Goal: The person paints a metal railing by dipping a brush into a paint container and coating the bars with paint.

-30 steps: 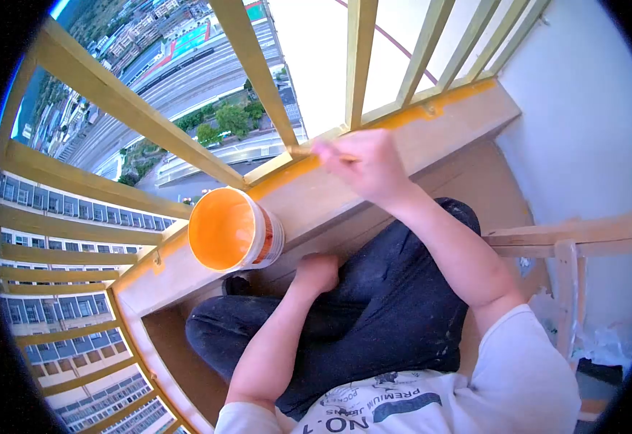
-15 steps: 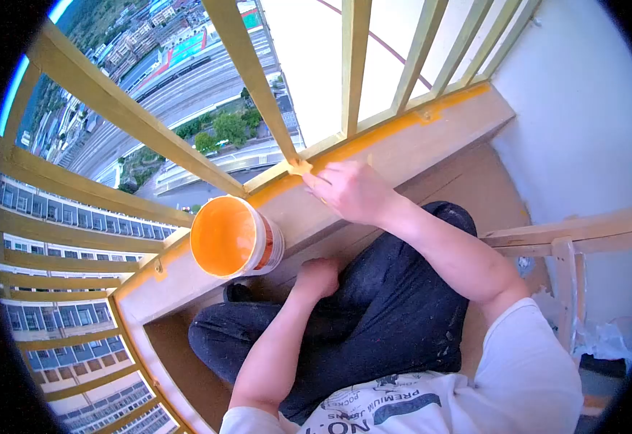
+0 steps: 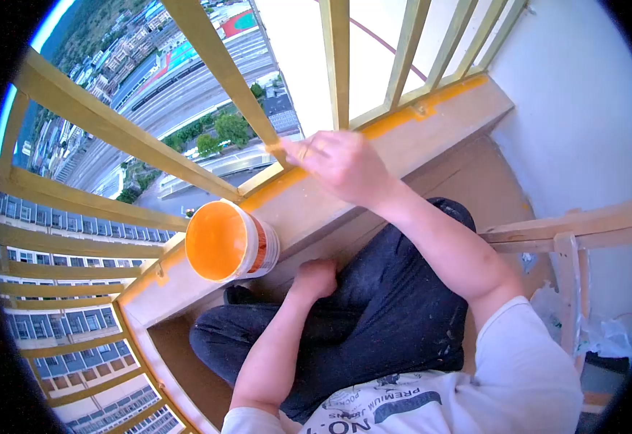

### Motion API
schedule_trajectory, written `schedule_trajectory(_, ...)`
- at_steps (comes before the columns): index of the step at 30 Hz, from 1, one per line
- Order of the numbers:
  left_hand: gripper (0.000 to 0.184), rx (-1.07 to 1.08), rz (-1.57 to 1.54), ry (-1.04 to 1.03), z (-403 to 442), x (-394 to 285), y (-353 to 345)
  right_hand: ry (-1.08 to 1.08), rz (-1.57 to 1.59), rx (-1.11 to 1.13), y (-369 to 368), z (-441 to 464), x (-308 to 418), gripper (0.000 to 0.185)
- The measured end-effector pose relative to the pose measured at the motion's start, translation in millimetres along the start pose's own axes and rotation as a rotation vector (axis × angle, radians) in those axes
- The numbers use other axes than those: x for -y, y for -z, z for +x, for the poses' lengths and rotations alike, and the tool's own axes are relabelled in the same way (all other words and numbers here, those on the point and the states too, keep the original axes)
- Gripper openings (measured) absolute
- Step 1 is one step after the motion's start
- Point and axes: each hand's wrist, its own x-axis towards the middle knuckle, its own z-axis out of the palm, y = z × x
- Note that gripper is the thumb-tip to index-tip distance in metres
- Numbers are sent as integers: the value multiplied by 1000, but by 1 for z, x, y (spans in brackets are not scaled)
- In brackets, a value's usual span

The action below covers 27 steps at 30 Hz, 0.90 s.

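Observation:
My right hand (image 3: 341, 168) is closed around a small paintbrush (image 3: 278, 147), mostly hidden by my fingers. Its orange-coated tip is against the lower part of a yellow railing bar (image 3: 233, 79). Just below, a strip of orange paint (image 3: 280, 183) runs along the foot of the railing on the ledge (image 3: 316, 206). A white bucket (image 3: 262, 246) stands on that ledge to the left, its inside coated in bright orange. My left hand (image 3: 316, 278) rests as a fist by my crossed legs, near the bucket; nothing shows in it.
More yellow bars (image 3: 338, 65) rise to the right and curve down the left side, with a deep drop to streets and buildings beyond. A white wall (image 3: 576, 108) stands at right. A wooden frame (image 3: 565, 289) and crumpled plastic (image 3: 612, 336) are beside me.
My right hand has moved up and slightly left, bringing the brush from the bar's foot onto its lower part. My left hand stays put. The view has shifted a little.

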Motion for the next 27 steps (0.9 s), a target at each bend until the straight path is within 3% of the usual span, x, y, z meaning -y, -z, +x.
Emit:
schedule_trajectory(1, 24, 28, 18, -6, 3, 3, -5, 86, -9, -279, 3, 10, -4, 30)
schedule_trajectory(4, 25, 83, 47, 9, 0, 1, 3, 177, -5, -581, 17, 10, 5, 33)
schedule_trajectory(6, 25, 105, 57, 18, 0, -1, 5, 48, 42, -129, 13, -10, 11, 31)
schedule_trajectory(10, 22, 23, -1, 15, 1, 1, -1, 39, 51, 110, -15, -25, 4, 30)
schedule_trajectory(13, 21, 29, -4, 35, 0, 0, 1, 6, -3, 16, -2, -1, -5, 29)
schedule_trajectory(15, 21, 54, 23, 35, 0, 2, 1, 6, 39, -292, 18, 17, 0, 30)
schedule_trajectory(16, 22, 37, 24, 24, 0, 1, 0, 5, 40, -293, 28, 24, 1, 30)
schedule_trajectory(19, 22, 0, 28, 16, 2, 4, -6, 234, -88, -573, 49, 41, 5, 34)
schedule_trajectory(22, 22, 9, 25, 43, -6, -5, 11, 220, -88, -539, 51, 39, 21, 35)
schedule_trajectory(24, 22, 21, 17, 64, -6, -7, 16, 45, -98, -108, 21, -1, 30, 31)
schedule_trajectory(26, 24, 42, 54, 31, 1, 2, 1, 28, -30, 103, -13, -36, 34, 28)
schedule_trajectory(27, 25, 75, 71, 21, -5, -6, 15, 31, -36, 95, -5, -25, 32, 28)
